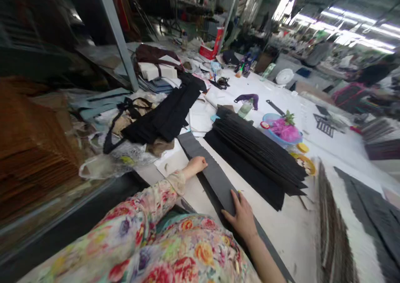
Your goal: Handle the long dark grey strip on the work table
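A long dark grey fabric strip (215, 176) lies slantwise on the white table in front of me. My left hand (196, 165) rests at the strip's left edge, its fingers curled and pressed together; what they pinch, if anything, is hidden. Nearer my body, my right hand (243, 216) lies on the same strip with fingers spread. A small yellow bit shows by its fingertips. Just beyond the strip is a fanned stack of black fabric pieces (253, 149). More black fabric (168, 112) is heaped at the upper left.
A blue basin (281, 131) with a pink bundle stands behind the stack, near a yellow lid (302, 148). A clear bottle (245, 108) lies beyond. Brown stacked pieces (34, 133) are at left, layered fabric (333, 224) at right. A metal post (120, 37) rises at the table's far left.
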The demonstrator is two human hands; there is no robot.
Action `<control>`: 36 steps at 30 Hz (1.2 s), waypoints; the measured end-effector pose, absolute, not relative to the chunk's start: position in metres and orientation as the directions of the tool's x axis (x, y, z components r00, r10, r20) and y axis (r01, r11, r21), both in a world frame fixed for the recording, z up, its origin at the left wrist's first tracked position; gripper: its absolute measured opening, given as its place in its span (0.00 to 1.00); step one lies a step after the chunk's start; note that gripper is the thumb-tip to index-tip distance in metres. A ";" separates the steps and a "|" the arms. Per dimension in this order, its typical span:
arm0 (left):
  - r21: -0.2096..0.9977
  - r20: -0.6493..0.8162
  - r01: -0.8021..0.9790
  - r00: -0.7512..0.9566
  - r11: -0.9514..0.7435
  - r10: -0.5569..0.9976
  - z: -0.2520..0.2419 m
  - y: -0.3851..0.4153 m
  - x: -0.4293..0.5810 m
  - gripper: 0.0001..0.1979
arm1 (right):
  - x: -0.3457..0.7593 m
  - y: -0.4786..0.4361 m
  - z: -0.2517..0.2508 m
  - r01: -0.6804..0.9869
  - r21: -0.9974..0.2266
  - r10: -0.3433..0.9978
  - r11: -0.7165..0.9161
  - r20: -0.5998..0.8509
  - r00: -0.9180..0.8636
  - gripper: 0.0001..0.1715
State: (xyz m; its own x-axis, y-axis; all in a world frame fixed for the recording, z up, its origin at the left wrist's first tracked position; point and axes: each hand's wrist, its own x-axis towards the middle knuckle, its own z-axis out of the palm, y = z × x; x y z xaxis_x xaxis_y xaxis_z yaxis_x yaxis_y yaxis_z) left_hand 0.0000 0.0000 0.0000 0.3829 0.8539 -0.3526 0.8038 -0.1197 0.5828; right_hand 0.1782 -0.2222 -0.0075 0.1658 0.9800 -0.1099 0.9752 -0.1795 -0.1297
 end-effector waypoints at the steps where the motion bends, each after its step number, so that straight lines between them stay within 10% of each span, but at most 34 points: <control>1: 0.584 -0.334 0.802 0.379 -0.126 0.863 0.000 -0.002 0.000 0.06 | 0.178 -0.222 -0.008 0.975 -0.132 0.980 -0.180 -0.110 0.166 0.42; 8: 0.556 -0.178 0.797 0.391 -0.235 0.903 0.003 -0.006 -0.006 0.10 | 0.177 -0.220 -0.005 0.972 -0.146 0.979 -0.184 -0.121 0.167 0.43; 19: 0.394 -0.456 0.887 0.415 -0.240 0.787 0.025 0.025 0.001 0.10 | 0.176 -0.220 -0.004 0.972 -0.153 0.982 -0.176 -0.093 0.163 0.42; 36: 0.485 -0.255 0.842 0.394 -0.236 0.883 0.003 0.016 -0.006 0.06 | 0.171 -0.215 -0.002 0.977 -0.141 0.985 -0.160 -0.081 0.150 0.41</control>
State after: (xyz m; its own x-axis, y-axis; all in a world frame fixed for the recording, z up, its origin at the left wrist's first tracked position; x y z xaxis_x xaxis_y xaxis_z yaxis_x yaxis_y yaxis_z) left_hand -0.0062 0.0159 0.0031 0.3944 0.8830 -0.2546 0.8419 -0.2361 0.4853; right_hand 0.1715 -0.2145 -0.0024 0.1501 0.9854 -0.0808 0.9769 -0.1604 -0.1415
